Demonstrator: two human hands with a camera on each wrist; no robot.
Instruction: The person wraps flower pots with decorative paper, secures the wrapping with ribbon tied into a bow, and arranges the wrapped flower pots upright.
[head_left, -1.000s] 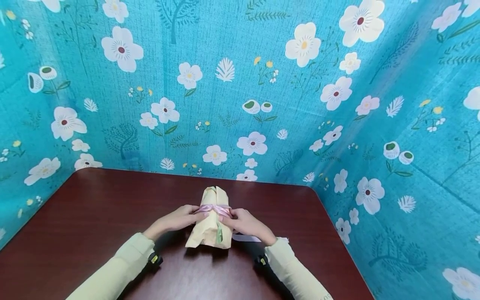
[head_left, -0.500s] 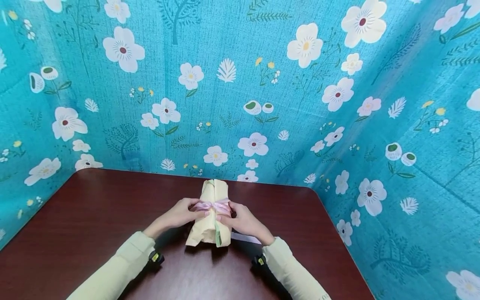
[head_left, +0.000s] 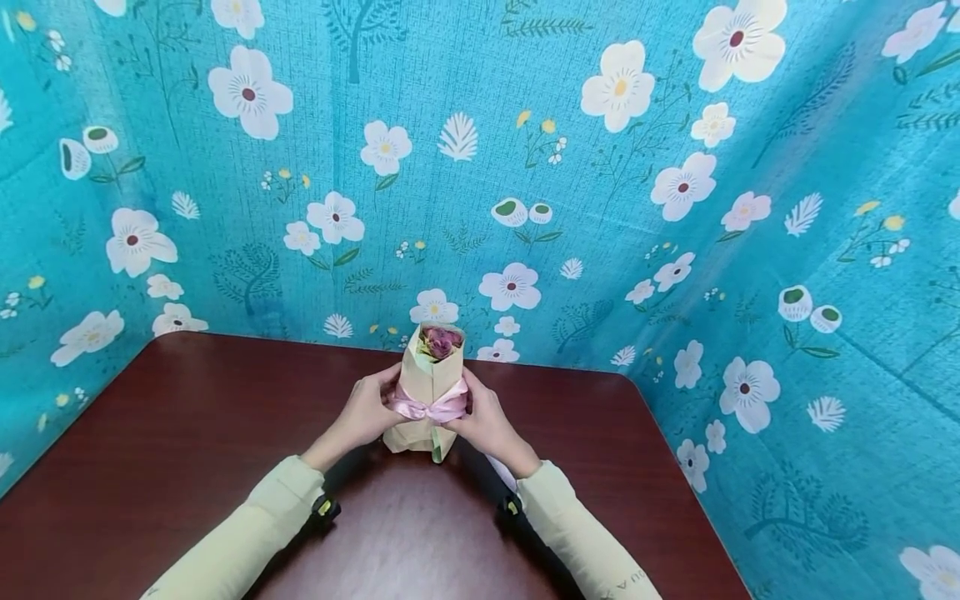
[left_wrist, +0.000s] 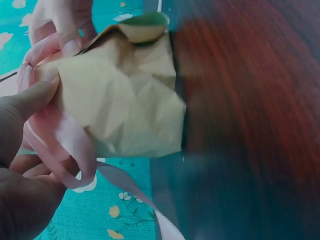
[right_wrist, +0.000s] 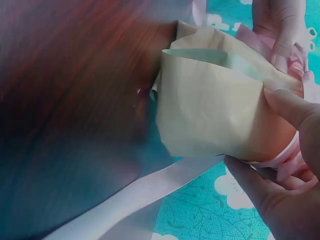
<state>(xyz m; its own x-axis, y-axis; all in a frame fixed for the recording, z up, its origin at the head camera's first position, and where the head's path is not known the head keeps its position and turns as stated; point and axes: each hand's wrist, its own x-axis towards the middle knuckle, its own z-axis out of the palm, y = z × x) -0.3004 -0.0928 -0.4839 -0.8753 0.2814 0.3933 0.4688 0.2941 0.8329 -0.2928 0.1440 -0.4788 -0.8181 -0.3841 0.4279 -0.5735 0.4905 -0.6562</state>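
A small bouquet wrapped in cream paper [head_left: 431,379] stands nearly upright over the table in the head view. A dusky purple rose [head_left: 441,342] shows in its top opening. Round its middle runs a pink ribbon [head_left: 429,407] tied in a bow. My left hand [head_left: 363,414] grips the bouquet from the left, thumb at the front by the bow. From the other side my right hand [head_left: 491,425] holds it in the same way. The paper's creased lower end [left_wrist: 125,105] fills the left wrist view. In the right wrist view, its folded paper edge [right_wrist: 200,57] shows a green inside.
A dark red-brown table [head_left: 225,433] lies below, with a blue flowered cloth [head_left: 450,200] hanging behind it and to the right. A long pale ribbon tail [right_wrist: 145,195] trails down from the bouquet. Black wrist cameras [head_left: 324,508] sit under both wrists.
Both hands have raised the bouquet and tipped it from leaning away to nearly upright. Its rose has come into sight at the top, and the lower end has moved up off its former spot.
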